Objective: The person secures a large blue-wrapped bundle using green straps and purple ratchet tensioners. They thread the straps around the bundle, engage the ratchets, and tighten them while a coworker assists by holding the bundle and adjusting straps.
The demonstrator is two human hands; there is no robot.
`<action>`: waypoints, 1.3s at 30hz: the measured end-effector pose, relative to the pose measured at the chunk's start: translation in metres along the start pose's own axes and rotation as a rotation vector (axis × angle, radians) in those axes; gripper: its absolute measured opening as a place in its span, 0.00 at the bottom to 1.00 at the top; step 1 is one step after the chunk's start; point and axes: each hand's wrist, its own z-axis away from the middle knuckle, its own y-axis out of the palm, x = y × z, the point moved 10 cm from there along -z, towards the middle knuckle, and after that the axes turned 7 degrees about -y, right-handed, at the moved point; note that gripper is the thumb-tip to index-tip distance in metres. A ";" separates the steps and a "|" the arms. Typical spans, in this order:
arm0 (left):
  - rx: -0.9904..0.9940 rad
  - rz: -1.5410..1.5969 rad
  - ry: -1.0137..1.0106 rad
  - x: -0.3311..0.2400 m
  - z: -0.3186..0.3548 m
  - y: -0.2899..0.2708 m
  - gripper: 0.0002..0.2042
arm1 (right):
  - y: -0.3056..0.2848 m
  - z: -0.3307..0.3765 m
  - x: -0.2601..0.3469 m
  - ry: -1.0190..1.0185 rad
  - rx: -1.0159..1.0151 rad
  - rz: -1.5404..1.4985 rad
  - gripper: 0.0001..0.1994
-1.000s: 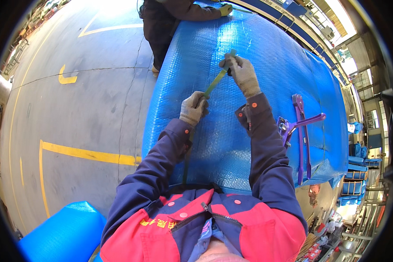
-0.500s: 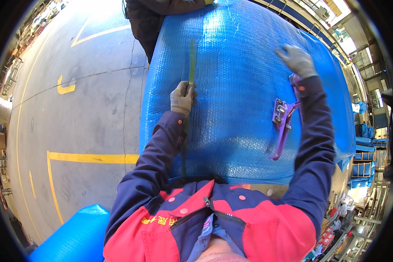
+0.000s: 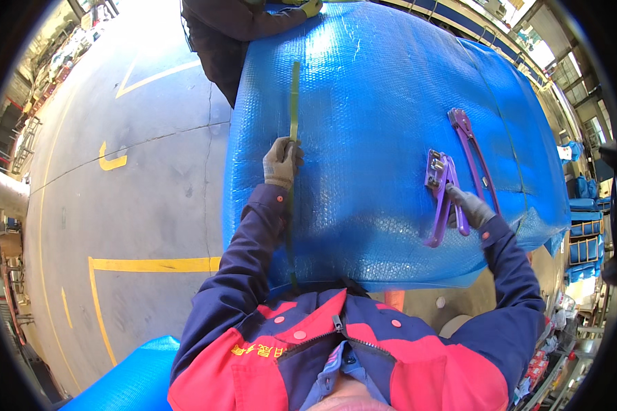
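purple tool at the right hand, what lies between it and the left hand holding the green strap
Just blue wrap, with nothing lying on it, between the purple tool and the left hand, in the head view.

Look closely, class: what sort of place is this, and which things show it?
Probably a factory or warehouse packing area: yellow lines mark the grey floor, and a purple long-handled tool lies on a large blue-wrapped load.

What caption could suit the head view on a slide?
Left grip holding a green strap over blue wrapping; right grip at one purple tool's handles, a second purple tool lying nearby.
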 end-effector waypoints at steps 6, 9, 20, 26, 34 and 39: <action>-0.024 -0.013 0.007 0.003 -0.003 -0.002 0.08 | 0.035 -0.005 -0.022 -0.095 -0.160 -0.258 0.22; -0.042 0.020 0.025 0.001 -0.003 -0.003 0.10 | 0.068 0.015 0.012 -0.179 -0.008 -0.650 0.18; -0.146 0.048 0.339 -0.011 -0.015 -0.027 0.19 | 0.305 -0.024 0.203 -0.622 0.404 -1.107 0.24; -0.169 0.185 -0.043 0.025 -0.026 -0.036 0.19 | 0.340 -0.081 0.178 -0.546 0.356 -0.767 0.22; -0.201 0.176 -0.172 0.005 -0.015 -0.030 0.18 | 0.322 -0.084 0.152 -0.647 0.096 -0.360 0.26; -0.163 -0.109 0.084 -0.011 -0.026 -0.030 0.19 | 0.325 -0.081 0.156 -0.657 0.104 -0.322 0.26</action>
